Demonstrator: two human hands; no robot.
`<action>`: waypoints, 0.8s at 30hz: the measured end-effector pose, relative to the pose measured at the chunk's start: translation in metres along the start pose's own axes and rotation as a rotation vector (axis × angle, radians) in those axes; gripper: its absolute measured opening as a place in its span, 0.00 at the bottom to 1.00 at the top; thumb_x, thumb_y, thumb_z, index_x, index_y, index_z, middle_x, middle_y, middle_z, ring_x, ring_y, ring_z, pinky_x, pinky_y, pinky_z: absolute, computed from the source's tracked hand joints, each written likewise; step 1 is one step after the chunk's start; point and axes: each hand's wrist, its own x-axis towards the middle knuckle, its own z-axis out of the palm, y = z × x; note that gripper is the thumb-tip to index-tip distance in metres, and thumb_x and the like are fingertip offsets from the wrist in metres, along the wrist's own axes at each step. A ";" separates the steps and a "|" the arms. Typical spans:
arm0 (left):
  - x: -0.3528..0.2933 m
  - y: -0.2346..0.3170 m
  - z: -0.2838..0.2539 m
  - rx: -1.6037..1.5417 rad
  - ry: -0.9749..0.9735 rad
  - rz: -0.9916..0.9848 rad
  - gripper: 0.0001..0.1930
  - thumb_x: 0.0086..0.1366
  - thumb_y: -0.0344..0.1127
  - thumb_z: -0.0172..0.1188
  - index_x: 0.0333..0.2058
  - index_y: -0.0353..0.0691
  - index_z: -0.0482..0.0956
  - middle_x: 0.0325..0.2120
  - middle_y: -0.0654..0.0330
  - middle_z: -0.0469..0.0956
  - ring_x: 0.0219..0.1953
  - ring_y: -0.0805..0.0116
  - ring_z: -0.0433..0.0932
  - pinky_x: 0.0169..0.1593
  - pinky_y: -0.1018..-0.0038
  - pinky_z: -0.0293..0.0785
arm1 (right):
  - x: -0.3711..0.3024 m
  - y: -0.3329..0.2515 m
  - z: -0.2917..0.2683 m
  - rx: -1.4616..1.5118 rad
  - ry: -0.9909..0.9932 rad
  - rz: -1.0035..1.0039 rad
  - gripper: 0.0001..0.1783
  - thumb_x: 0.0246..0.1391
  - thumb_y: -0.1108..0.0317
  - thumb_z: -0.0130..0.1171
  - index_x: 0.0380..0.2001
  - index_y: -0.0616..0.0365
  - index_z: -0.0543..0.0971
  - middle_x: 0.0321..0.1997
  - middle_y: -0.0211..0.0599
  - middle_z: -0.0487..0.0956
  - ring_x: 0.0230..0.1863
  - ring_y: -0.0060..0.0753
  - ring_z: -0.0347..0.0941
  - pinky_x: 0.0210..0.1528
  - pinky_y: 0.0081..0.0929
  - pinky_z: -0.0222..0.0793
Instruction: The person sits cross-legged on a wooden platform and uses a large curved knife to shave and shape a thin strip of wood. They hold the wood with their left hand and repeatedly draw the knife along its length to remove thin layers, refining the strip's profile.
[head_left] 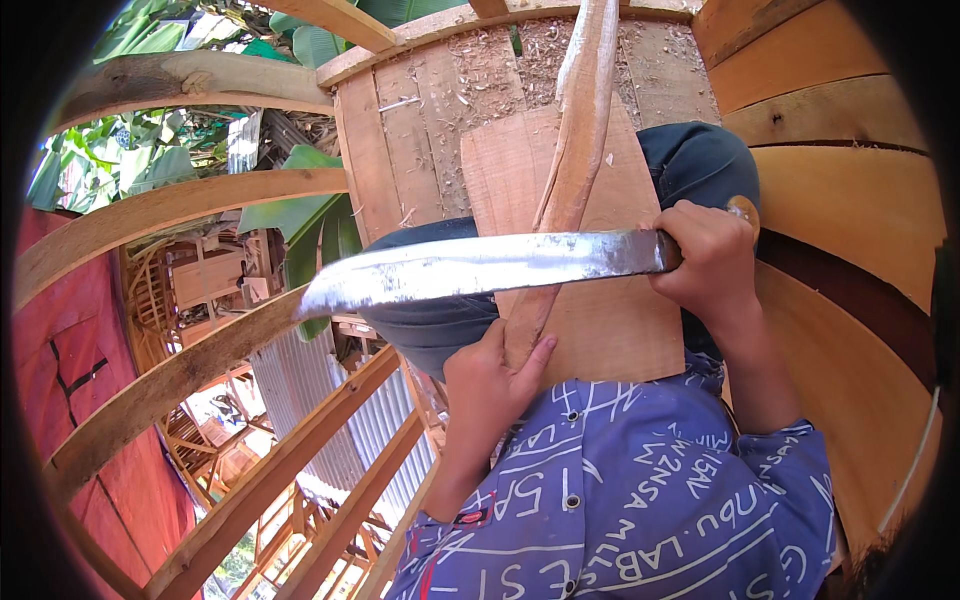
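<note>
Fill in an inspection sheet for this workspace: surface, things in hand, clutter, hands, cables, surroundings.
Surface: flat board on the lap; planks beyond.
Things in hand: wooden stick over the board; large knife, blade crossing above the stick, contact unclear.
Clutter: wood shavings scattered on the planks.
Hands: left hand grips the stick's near end; right hand grips the knife's handle.
Cables: thin pale line far right, possibly a cord.
Surroundings: wooden rails, leaves, corrugated sheets at left.
</note>
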 end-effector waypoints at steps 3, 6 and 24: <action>-0.006 -0.003 -0.006 -0.022 0.009 -0.038 0.20 0.54 0.47 0.64 0.22 0.34 0.72 0.11 0.48 0.71 0.16 0.48 0.73 0.22 0.64 0.67 | 0.006 0.004 0.001 -0.050 0.018 -0.003 0.08 0.32 0.69 0.63 0.18 0.56 0.74 0.19 0.35 0.73 0.21 0.41 0.72 0.23 0.34 0.64; -0.004 -0.003 -0.007 -0.064 -0.017 -0.064 0.20 0.54 0.47 0.64 0.22 0.34 0.72 0.12 0.47 0.71 0.17 0.48 0.74 0.22 0.63 0.67 | 0.006 0.015 0.003 -0.103 0.073 0.033 0.08 0.31 0.69 0.62 0.17 0.55 0.73 0.18 0.35 0.72 0.21 0.41 0.72 0.23 0.33 0.64; 0.001 0.002 -0.007 -0.025 -0.046 -0.026 0.15 0.55 0.42 0.63 0.26 0.34 0.74 0.14 0.49 0.74 0.18 0.52 0.76 0.23 0.67 0.68 | 0.026 0.008 0.001 -0.141 0.038 -0.123 0.09 0.31 0.68 0.62 0.17 0.55 0.71 0.17 0.36 0.70 0.20 0.42 0.70 0.22 0.34 0.62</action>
